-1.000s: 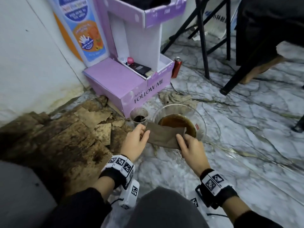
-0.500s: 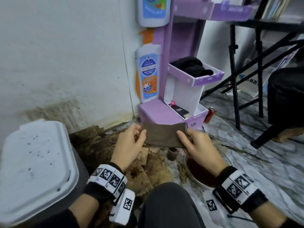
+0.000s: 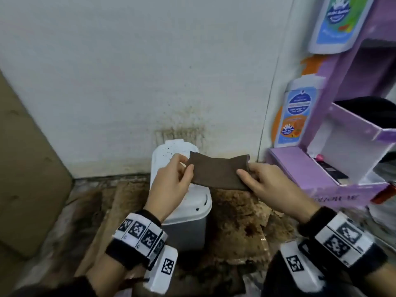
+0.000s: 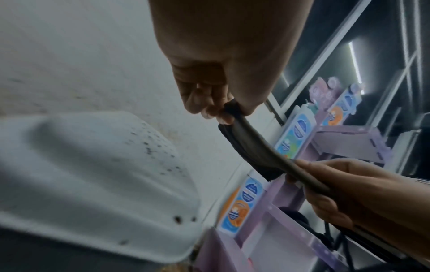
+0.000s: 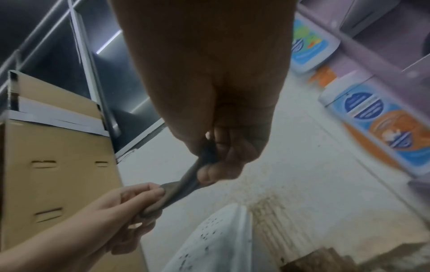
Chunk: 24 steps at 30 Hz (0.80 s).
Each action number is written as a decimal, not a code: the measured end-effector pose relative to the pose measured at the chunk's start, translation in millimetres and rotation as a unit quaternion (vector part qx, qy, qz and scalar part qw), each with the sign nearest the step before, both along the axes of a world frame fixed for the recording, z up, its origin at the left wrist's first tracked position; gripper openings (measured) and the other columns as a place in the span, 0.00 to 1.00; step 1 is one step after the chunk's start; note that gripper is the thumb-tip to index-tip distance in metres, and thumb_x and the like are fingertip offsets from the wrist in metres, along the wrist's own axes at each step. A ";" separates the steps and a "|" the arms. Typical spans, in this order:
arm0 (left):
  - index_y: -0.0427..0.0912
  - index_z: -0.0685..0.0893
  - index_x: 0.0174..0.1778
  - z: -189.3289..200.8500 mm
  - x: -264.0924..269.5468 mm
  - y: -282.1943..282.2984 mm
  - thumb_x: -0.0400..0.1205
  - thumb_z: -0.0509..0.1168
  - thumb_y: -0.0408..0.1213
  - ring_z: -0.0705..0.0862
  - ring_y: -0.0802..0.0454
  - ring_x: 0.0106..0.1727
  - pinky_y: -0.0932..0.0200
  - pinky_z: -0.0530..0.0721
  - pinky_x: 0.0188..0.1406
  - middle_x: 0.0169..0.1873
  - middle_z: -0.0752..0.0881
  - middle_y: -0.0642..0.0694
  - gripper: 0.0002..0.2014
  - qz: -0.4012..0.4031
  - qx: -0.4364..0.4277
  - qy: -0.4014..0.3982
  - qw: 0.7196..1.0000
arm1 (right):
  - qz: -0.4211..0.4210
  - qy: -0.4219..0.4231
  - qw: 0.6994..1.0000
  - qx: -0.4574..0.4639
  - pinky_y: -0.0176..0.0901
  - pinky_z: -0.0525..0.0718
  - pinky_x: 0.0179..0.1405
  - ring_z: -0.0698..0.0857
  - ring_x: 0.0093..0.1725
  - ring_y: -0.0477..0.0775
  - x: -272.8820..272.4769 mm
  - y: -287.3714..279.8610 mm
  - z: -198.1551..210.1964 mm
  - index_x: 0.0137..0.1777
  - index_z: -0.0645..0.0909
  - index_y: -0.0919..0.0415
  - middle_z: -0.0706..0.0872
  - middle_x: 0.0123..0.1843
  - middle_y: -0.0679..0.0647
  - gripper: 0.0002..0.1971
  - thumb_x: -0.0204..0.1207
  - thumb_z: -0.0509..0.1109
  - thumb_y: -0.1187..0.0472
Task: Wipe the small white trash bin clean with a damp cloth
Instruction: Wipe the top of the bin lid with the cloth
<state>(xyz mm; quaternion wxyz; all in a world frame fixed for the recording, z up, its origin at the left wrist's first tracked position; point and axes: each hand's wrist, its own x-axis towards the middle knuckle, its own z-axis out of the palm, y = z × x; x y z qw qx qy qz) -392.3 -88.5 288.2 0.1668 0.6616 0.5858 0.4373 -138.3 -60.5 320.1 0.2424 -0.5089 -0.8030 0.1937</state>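
A brown damp cloth (image 3: 218,173) is stretched flat between both hands, just above the small white trash bin (image 3: 192,207). My left hand (image 3: 182,170) pinches the cloth's left edge (image 4: 229,112) between thumb and fingers. My right hand (image 3: 246,174) pinches its right edge (image 5: 207,158). The bin stands against the wall, its white lid (image 4: 97,165) speckled with dark spots and its body grey. Hands and cloth hide part of the lid (image 5: 221,239).
A purple cardboard display stand (image 3: 334,168) with bottle-shaped panels stands close on the right. A brown cardboard box (image 3: 27,168) is at the left. Stained, torn cardboard (image 3: 240,221) covers the floor around the bin. The white wall (image 3: 150,71) behind is dirty near its base.
The view swung left from the bowl of brown water to the bin. Both hands carried the cloth up and over the bin lid, still holding it by its two edges.
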 end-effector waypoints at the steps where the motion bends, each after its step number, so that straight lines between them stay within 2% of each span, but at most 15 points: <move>1: 0.48 0.77 0.50 -6.3 -12.4 -3.7 0.89 0.63 0.44 0.78 0.58 0.28 0.55 0.75 0.30 0.25 0.79 0.53 0.05 0.019 -0.003 0.017 1.000 | 0.013 -0.003 1.000 -0.022 0.42 0.79 0.32 0.86 0.28 0.41 -14.4 0.6 -6.4 0.37 0.75 0.54 0.89 0.26 0.48 0.18 0.90 0.64 0.49; 4: 0.49 0.76 0.49 -27.5 -42.6 -15.0 0.88 0.63 0.45 0.81 0.54 0.30 0.46 0.80 0.32 0.27 0.81 0.51 0.06 0.071 -0.018 0.077 0.994 | 0.032 -0.008 0.998 -0.046 0.42 0.82 0.33 0.88 0.29 0.43 -49.9 -0.4 -31.4 0.39 0.77 0.55 0.88 0.26 0.49 0.17 0.90 0.63 0.50; 5: 0.49 0.75 0.50 -33.8 -49.5 -17.8 0.87 0.63 0.45 0.81 0.53 0.31 0.45 0.81 0.32 0.28 0.81 0.51 0.05 0.076 -0.022 0.086 0.993 | 0.031 -0.016 0.999 -0.037 0.36 0.77 0.30 0.86 0.29 0.44 -58.5 -1.5 -39.4 0.39 0.77 0.56 0.87 0.27 0.50 0.18 0.90 0.63 0.50; 6: 0.49 0.75 0.50 -38.8 -54.5 -19.5 0.88 0.63 0.45 0.81 0.53 0.31 0.45 0.81 0.32 0.29 0.81 0.51 0.05 0.076 -0.022 0.093 0.993 | 0.029 -0.022 0.999 -0.024 0.36 0.74 0.28 0.84 0.28 0.44 -65.5 -3.8 -45.6 0.38 0.75 0.55 0.85 0.27 0.49 0.18 0.91 0.63 0.50; 8: 0.49 0.75 0.50 -46.2 -62.3 -20.0 0.88 0.62 0.43 0.81 0.54 0.32 0.46 0.80 0.34 0.30 0.80 0.52 0.04 0.076 -0.019 0.110 0.991 | 0.025 -0.033 0.999 -0.008 0.39 0.71 0.26 0.78 0.26 0.45 -75.2 -8.0 -59.1 0.35 0.69 0.52 0.78 0.27 0.47 0.20 0.91 0.62 0.49; 10: 0.48 0.75 0.50 -53.4 -69.5 -16.4 0.88 0.62 0.42 0.81 0.53 0.35 0.44 0.82 0.36 0.31 0.80 0.52 0.04 0.080 -0.018 0.126 0.989 | 0.016 -0.052 0.998 -0.009 0.42 0.67 0.25 0.79 0.28 0.48 -82.2 -11.7 -68.2 0.35 0.66 0.50 0.77 0.29 0.48 0.21 0.91 0.61 0.46; 12: 0.50 0.76 0.50 -60.6 -75.1 -10.4 0.87 0.61 0.44 0.81 0.52 0.38 0.42 0.83 0.38 0.34 0.80 0.53 0.03 0.077 -0.022 0.142 0.987 | 0.003 -0.103 0.994 -0.023 0.44 0.66 0.28 0.84 0.35 0.55 -87.0 -17.0 -72.9 0.37 0.66 0.50 0.77 0.32 0.49 0.20 0.91 0.58 0.42; 14: 0.54 0.76 0.52 -67.4 -77.9 -4.9 0.87 0.59 0.48 0.81 0.52 0.41 0.43 0.84 0.40 0.37 0.80 0.54 0.04 0.068 -0.023 0.156 0.985 | -0.040 -0.205 0.978 -0.022 0.49 0.67 0.31 0.88 0.44 0.59 -88.5 -25.2 -70.3 0.41 0.67 0.50 0.75 0.36 0.46 0.21 0.90 0.54 0.37; 16: 0.54 0.77 0.54 -70.7 -78.9 -0.1 0.87 0.58 0.50 0.79 0.50 0.44 0.44 0.83 0.41 0.39 0.78 0.54 0.06 0.075 -0.024 0.182 0.980 | -0.091 -0.273 0.956 0.052 0.48 0.69 0.31 0.88 0.49 0.60 -88.2 -31.3 -64.3 0.47 0.71 0.51 0.77 0.40 0.48 0.22 0.86 0.55 0.32; 17: 0.54 0.78 0.56 -71.8 -79.7 2.3 0.87 0.59 0.50 0.77 0.50 0.44 0.44 0.83 0.42 0.39 0.76 0.53 0.07 0.082 -0.021 0.193 0.978 | -0.106 -0.268 0.952 0.101 0.48 0.73 0.34 0.86 0.50 0.60 -88.7 -30.6 -62.6 0.52 0.73 0.53 0.79 0.45 0.51 0.24 0.83 0.58 0.30; 18: 0.54 0.80 0.58 -71.8 -80.3 4.5 0.86 0.60 0.50 0.76 0.50 0.44 0.45 0.83 0.42 0.40 0.75 0.53 0.09 0.089 -0.016 0.199 0.976 | -0.100 -0.246 0.954 0.139 0.51 0.79 0.42 0.83 0.54 0.61 -90.1 -27.1 -62.1 0.59 0.75 0.54 0.80 0.52 0.53 0.26 0.80 0.60 0.30; 20: 0.55 0.82 0.60 -70.0 -81.3 8.1 0.86 0.62 0.51 0.75 0.50 0.45 0.49 0.82 0.44 0.42 0.73 0.52 0.10 0.096 -0.008 0.207 0.974 | -0.003 -0.196 0.966 0.166 0.57 0.81 0.63 0.78 0.68 0.61 -93.0 -11.6 -62.6 0.74 0.73 0.54 0.77 0.68 0.57 0.30 0.82 0.61 0.33; 22: 0.56 0.85 0.62 -66.9 -81.2 10.1 0.85 0.64 0.51 0.76 0.50 0.49 0.52 0.80 0.47 0.46 0.75 0.52 0.12 0.098 -0.006 0.214 0.972 | 0.145 -0.191 0.958 0.159 0.56 0.69 0.81 0.68 0.83 0.59 -101.8 7.8 -63.7 0.83 0.66 0.54 0.69 0.82 0.57 0.32 0.87 0.57 0.36; 24: 0.57 0.84 0.66 -65.1 -80.3 9.6 0.86 0.65 0.51 0.78 0.49 0.55 0.53 0.79 0.52 0.52 0.77 0.50 0.14 0.104 -0.007 0.212 0.972 | 0.246 -0.204 0.938 0.136 0.49 0.56 0.89 0.58 0.90 0.54 -113.0 22.3 -71.1 0.90 0.58 0.56 0.60 0.91 0.54 0.34 0.90 0.54 0.38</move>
